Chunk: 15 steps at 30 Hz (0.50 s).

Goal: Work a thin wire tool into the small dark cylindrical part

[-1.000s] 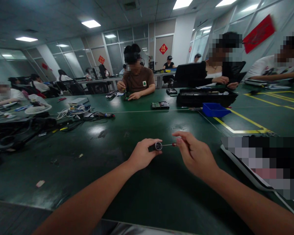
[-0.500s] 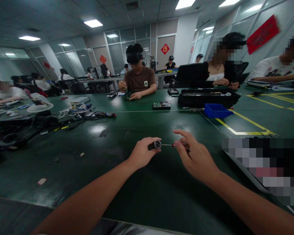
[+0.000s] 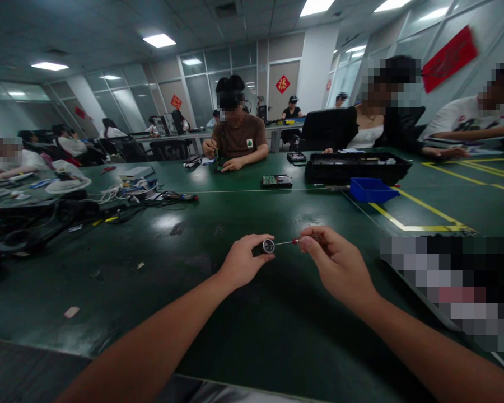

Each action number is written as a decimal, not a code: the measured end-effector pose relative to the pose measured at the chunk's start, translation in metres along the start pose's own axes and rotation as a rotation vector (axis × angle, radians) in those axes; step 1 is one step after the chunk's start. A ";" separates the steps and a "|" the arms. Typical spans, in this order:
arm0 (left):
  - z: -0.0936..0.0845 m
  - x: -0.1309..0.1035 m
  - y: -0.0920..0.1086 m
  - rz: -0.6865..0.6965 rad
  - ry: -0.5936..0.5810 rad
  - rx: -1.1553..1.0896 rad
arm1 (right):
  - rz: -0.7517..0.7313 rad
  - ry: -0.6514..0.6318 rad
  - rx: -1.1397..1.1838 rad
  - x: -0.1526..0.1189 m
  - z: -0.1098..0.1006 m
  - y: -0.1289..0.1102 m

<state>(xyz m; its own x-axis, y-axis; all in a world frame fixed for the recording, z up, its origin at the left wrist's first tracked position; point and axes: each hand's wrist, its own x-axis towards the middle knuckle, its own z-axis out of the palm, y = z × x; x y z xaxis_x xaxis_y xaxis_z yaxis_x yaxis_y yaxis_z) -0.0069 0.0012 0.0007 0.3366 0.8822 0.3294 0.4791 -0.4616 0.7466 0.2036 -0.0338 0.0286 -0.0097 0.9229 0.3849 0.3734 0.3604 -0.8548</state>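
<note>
Our right hand (image 3: 340, 263) grips a red-collared, metal-shafted screwdriver (image 3: 294, 242), its long axis pointing leftward at the silver-rimmed black cylinder (image 3: 267, 246) pinched in our left hand (image 3: 241, 261).

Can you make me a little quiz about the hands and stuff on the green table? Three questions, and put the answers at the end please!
1. Pick one: what colour is the small bin in front of the long black case?
A) red
B) blue
C) white

2. True or false: the right hand holds the screwdriver-like tool.

3. Fill the gap: the tool's thin metal shaft points toward the dark, round-ended part held in the ____ hand.

Key:
1. B
2. True
3. left (the left hand grips it between thumb and fingers)
</note>
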 end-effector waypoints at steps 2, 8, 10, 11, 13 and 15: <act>0.000 0.000 0.000 0.024 -0.016 -0.013 | 0.070 0.026 0.127 0.004 0.001 0.003; 0.001 0.000 0.000 0.041 -0.033 -0.022 | 0.302 0.092 0.576 0.016 0.001 0.012; 0.001 -0.001 0.001 0.025 -0.036 -0.012 | 0.257 0.132 0.526 0.015 0.000 0.013; 0.001 -0.001 0.001 0.018 -0.036 -0.007 | 0.221 0.148 0.472 0.014 0.000 0.013; 0.000 -0.001 0.002 0.011 -0.035 0.007 | 0.146 0.149 0.347 0.011 0.000 0.012; 0.000 -0.001 0.002 0.009 -0.034 0.017 | 0.079 0.132 0.226 0.008 0.000 0.010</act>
<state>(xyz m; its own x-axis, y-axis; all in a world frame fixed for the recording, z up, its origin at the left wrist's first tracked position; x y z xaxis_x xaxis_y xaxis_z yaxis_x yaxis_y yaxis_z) -0.0060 -0.0011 0.0021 0.3679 0.8744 0.3164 0.4898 -0.4715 0.7334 0.2072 -0.0234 0.0235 0.1381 0.9288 0.3439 0.1519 0.3232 -0.9341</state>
